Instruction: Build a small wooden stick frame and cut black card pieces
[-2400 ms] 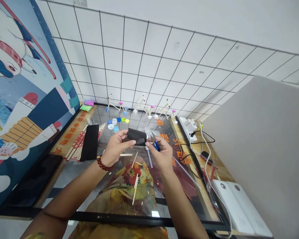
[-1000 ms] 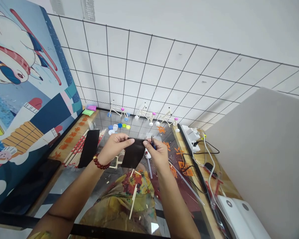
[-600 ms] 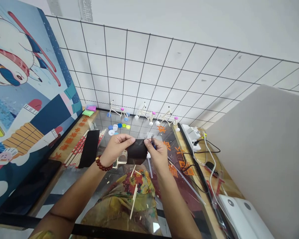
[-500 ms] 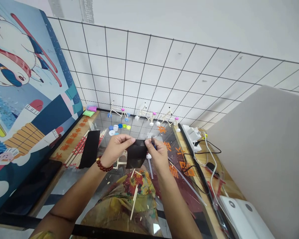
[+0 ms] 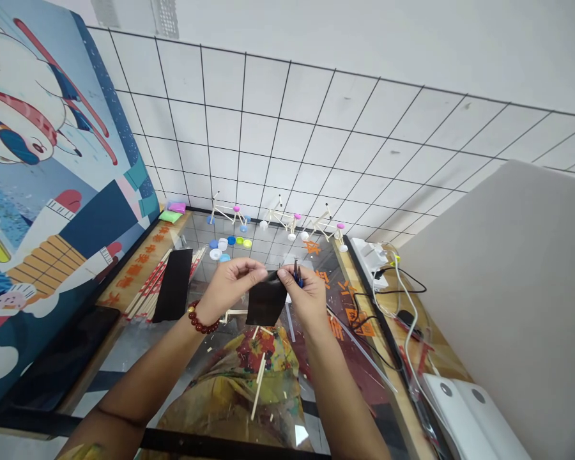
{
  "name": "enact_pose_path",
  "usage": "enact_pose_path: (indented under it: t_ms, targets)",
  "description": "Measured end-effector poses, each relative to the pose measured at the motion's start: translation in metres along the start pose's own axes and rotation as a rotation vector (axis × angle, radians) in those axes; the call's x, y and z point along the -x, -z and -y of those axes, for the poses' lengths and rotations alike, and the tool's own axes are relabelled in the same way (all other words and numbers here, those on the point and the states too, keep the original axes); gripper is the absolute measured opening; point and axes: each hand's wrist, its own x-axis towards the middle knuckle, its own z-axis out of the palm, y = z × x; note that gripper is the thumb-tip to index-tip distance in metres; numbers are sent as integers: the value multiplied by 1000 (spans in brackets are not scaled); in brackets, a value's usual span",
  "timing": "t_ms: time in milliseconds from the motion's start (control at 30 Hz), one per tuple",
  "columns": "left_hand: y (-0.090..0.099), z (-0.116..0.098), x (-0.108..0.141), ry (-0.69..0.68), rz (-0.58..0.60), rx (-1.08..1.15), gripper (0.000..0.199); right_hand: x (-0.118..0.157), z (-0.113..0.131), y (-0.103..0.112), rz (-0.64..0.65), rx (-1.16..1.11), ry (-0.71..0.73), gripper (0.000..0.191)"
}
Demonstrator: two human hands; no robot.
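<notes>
A small black sheet hangs between my two hands above the glass table top. My left hand pinches its upper left edge between thumb and fingers. At the upper right corner, my right hand grips the same sheet and also keeps a pair of dark-tipped, blue-handled scissors or pliers tucked in its fingers. Another black piece lies to the left on a bundle of red-and-white wrapped sticks. Short pale sticks rest on the glass nearer me.
Three small stick models with pink and blue or white caps stand along the back edge. Loose coloured bottle caps lie before them. A power strip with cables is at the right; a dark tablet-like object lies at the left.
Both hands and the black sheet have shifted slightly to the right. The sheet's top edge now looks more bunched between my fingers.
</notes>
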Motion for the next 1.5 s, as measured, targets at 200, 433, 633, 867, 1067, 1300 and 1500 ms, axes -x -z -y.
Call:
enact_pose_path:
  t_ms: [200, 433, 633, 867, 1067, 1300, 1500]
  targets:
    - [-3, 7, 0, -22, -8, -16, 24, 2, -6, 0, -4, -91, -57, 26]
    - [-2, 6, 1, -27, -3, -52, 27, 0, -6, 2, 55, -161, -119, 23]
    - [0, 2, 3, -36, 47, -97, 36, -1, -7, 1, 25, -124, -87, 22]
    - [-3, -3, 5, -32, 59, -86, 35, 2, 5, 2, 11, 13, -43, 23]
    - [-6, 0, 4, -5, 29, -7, 23, 2, 3, 2, 4, -62, -96, 28]
    - [-6, -2, 5, -29, 4, -50, 22, -2, -3, 8, 46, -176, -181, 30]
    - [-4, -2, 4, -59, 24, -103, 25, -3, -3, 6, 18, -122, -133, 26]
